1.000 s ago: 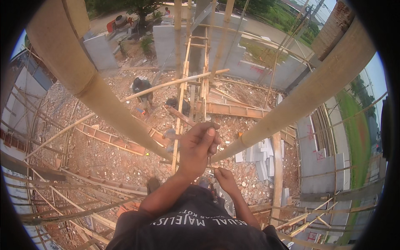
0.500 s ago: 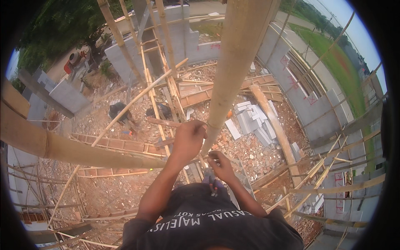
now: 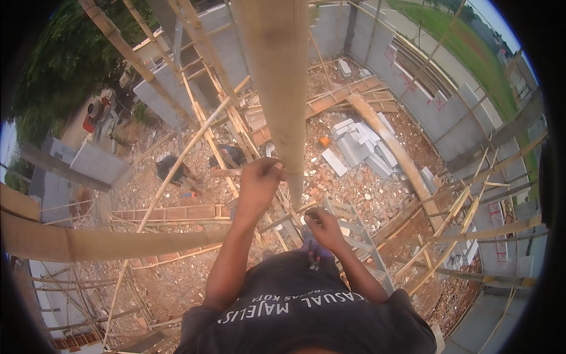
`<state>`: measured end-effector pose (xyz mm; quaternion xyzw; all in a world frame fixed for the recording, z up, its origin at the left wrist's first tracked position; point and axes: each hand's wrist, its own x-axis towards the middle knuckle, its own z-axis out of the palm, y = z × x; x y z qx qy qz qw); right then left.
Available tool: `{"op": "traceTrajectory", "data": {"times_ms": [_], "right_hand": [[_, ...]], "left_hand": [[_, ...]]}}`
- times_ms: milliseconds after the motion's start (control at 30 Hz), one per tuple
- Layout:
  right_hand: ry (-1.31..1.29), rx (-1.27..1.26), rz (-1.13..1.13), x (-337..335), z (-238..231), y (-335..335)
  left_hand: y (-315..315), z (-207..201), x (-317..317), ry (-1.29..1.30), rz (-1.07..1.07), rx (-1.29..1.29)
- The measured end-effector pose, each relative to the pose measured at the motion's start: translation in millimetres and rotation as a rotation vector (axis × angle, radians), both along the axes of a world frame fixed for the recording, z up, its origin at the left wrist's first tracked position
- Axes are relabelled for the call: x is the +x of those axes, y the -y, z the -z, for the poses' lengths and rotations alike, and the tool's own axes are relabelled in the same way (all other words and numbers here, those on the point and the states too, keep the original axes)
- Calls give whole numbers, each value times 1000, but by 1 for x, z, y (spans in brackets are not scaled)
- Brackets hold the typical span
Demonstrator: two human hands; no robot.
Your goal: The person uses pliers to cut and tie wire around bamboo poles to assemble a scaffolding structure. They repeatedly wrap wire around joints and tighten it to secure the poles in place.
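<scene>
A thick bamboo pole [image 3: 278, 88] rises in front of me, narrowing toward its lower end between my hands. My left hand [image 3: 261, 182] is closed in a pinch at the pole's left side, fingertips against or very near it. Whatever thin thing it may hold is too small to make out. Lower and just right of the pole, my right hand [image 3: 325, 226] is curled with thumb and fingers together; its contents cannot be made out either. Another thick bamboo pole [image 3: 100, 243] runs in level from the left toward the upright one. Red-handled pliers [image 3: 315, 261] hang at my waist.
I am high above rubble-strewn ground. A metal ladder [image 3: 362, 242] stands below right. White blocks [image 3: 359, 144] lie stacked beside a long plank [image 3: 392, 156]. Slanting bamboo poles [image 3: 183, 162] cross at left, with a bent-over person [image 3: 172, 168] below. Grey block walls [image 3: 424, 106] enclose the site.
My view has shifted, so the upright pole stands more vertical and further left. My right hand now sits slightly further from the pole; the left stays beside it, still pinched.
</scene>
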<state>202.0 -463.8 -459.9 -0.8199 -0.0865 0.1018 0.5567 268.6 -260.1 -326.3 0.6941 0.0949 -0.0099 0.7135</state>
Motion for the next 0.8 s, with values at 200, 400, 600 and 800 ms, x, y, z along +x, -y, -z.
{"op": "traceTrajectory", "data": {"times_ms": [200, 400, 600, 800], "right_hand": [[-2, 243, -35, 11, -24, -19], [-68, 537, -257, 7, -88, -57], [62, 275, -225, 0, -105, -47], [647, 127, -92, 15, -127, -8]], "left_hand": [[-6, 5, 2, -150, 32, -490], [-3, -4, -9, 16, -167, -821], [-18, -31, -33, 121, -168, -1099], [-30, -81, -64, 451, -72, -1186]]}}
